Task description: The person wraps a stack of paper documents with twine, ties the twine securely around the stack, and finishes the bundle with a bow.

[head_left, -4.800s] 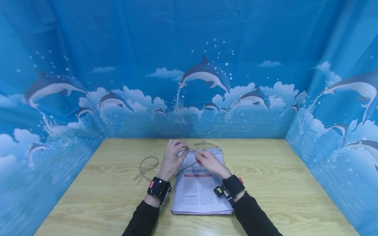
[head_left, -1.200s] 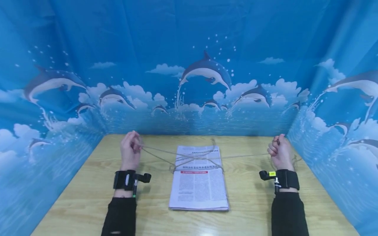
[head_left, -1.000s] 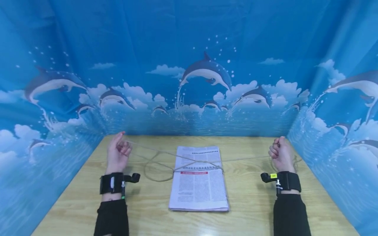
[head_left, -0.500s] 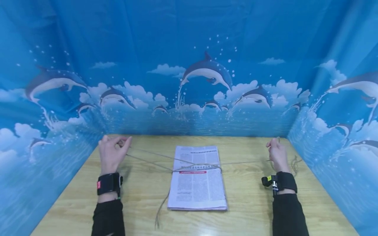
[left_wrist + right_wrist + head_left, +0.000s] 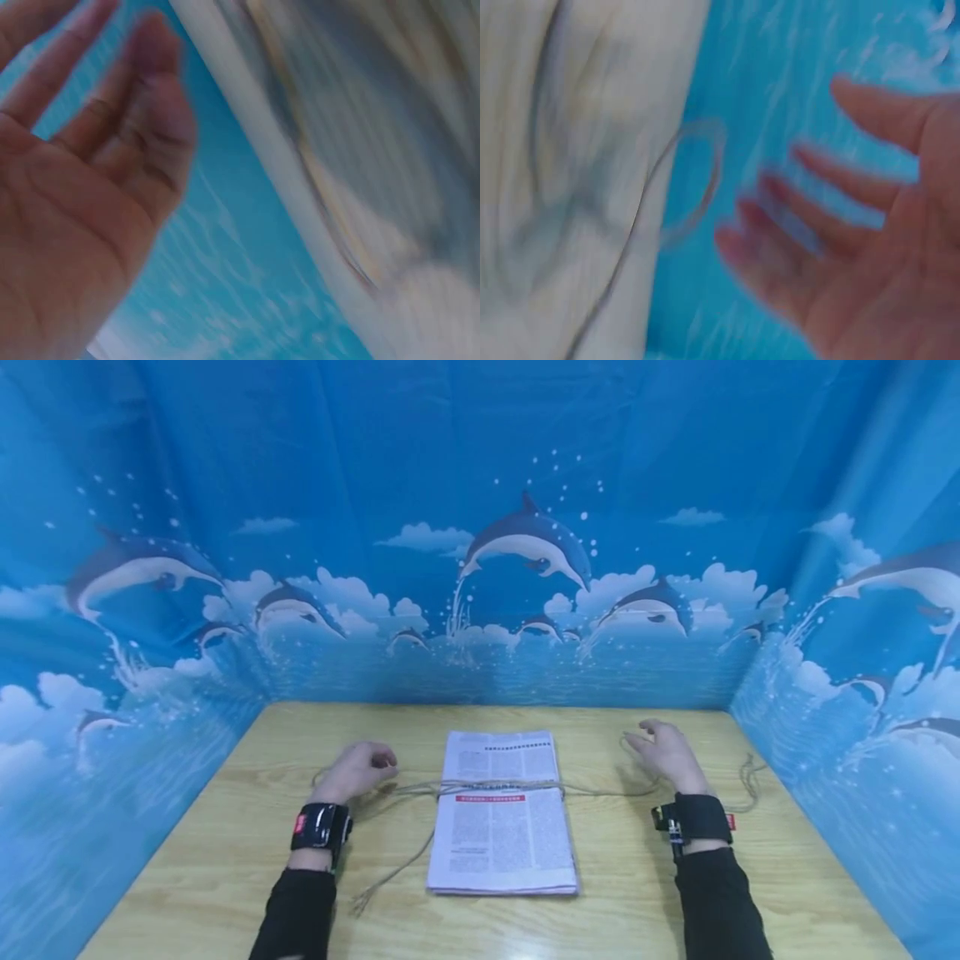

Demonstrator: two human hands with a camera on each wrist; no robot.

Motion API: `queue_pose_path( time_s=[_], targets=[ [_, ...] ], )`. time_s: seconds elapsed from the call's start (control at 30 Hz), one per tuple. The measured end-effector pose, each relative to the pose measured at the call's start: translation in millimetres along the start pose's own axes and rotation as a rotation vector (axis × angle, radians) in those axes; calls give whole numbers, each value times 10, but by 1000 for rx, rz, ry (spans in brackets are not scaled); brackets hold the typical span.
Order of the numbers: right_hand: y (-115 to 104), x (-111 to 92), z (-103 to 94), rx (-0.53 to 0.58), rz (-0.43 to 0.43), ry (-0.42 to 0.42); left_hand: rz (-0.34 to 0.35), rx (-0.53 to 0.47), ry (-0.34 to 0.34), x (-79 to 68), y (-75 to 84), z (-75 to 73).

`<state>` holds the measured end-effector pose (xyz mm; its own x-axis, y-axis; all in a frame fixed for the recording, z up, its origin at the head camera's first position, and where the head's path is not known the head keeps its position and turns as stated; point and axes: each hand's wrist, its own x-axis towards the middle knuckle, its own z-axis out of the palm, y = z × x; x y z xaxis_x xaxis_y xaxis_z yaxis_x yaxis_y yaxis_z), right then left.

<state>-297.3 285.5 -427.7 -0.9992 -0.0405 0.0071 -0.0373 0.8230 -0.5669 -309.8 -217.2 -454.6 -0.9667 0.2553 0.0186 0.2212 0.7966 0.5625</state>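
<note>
Through the head camera I found the rectangular stack of white printed newspaper (image 5: pixel 502 847) lying flat in the middle of the pale yellow wood-grain table (image 5: pixel 637 893), with thin tan fibre twine (image 5: pixel 498 790) crossing its upper half from side to side. The left hand (image 5: pixel 356 770) was left of the stack, over the strands there, its fingers loosely bent and grasping nothing. The right hand (image 5: pixel 667 753) was well apart on the other side, fingers spread and likewise empty. The right wrist view, though blurred, showed a loop of twine (image 5: pixel 716 172) near that hand; in the head view I could not tell whether it touched.

The step, as I judged it, was settling the twine snugly across the paper. To do it well, I would have pinched the strands close to each edge, taken up slack evenly on both sides, and pulled low and level so the pages neither buckled nor slid. I would also have kept the frayed twine end (image 5: pixel 362 906) at lower left clear of the crossing.

The tabletop looked smooth and faintly glossy near the front, so I reckoned paper might skate under an uneven pull. Blue sheeting (image 5: pixel 360 460) printed with leaping dolphins, white clouds and water enclosed the back and both sides.
</note>
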Motion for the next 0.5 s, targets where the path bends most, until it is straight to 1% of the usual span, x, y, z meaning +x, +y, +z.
queue_pose_path(
  time_s=[0.03, 0.1, 0.13, 0.2, 0.23, 0.27, 0.37, 0.43, 0.5],
  targets=[
    [-62, 14, 57, 18, -73, -14, 34, -7, -10, 22, 66, 35],
    [-196, 33, 198, 51, -204, -86, 81, -13, -35, 60, 192, 100],
    [-259, 37, 275, 62, -257, -129, 98, -15, -51, 72, 248, 131],
    [-379, 48, 424, 69, -329, -218, 120, -2, -85, 92, 335, 194],
    [-425, 53, 492, 74, -351, -247, 133, 13, -97, 97, 367, 226],
    [-465, 51, 549, 67, -354, -259, 141, 32, -103, 101, 391, 257],
    [-527, 48, 662, 41, -357, -241, 166, 106, -85, 105, 418, 345],
    [-534, 34, 695, 35, -343, -225, 182, 137, -61, 97, 418, 390],
    [-525, 23, 706, 39, -335, -230, 188, 148, -50, 81, 411, 426]
  ],
)
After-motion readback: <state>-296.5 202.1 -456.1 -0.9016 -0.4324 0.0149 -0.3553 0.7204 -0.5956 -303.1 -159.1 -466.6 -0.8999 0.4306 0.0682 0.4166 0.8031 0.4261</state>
